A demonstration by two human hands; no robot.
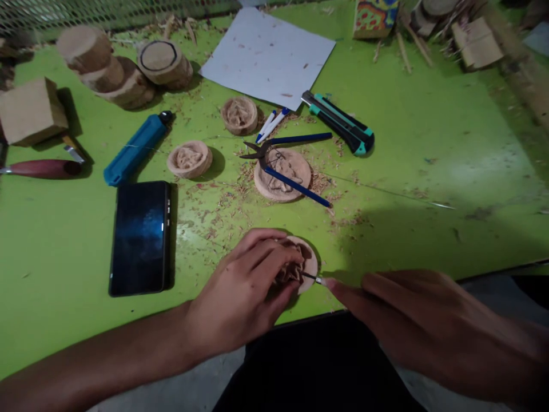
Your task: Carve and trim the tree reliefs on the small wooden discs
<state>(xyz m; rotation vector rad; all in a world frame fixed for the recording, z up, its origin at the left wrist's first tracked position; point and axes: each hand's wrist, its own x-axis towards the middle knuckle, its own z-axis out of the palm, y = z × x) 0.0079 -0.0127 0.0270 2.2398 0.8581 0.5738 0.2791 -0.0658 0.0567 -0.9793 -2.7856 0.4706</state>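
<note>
Near the table's front edge, a round wooden carving lies under my left hand. The fingers of that hand curl over its raised middle and grip it, hiding its left part. My right hand is closed around a thin carving tool, whose handle is mostly hidden in the fingers. The tool's dark metal tip reaches the carved relief just beside my left fingertips. Beyond my hands, blue-handled pliers lie spread across another round carving.
Two small carved bowls sit further back. A phone, a blue cutter and a red-handled chisel lie left. A green-black cutter, pens and white paper lie behind. Wood blocks and shavings surround them.
</note>
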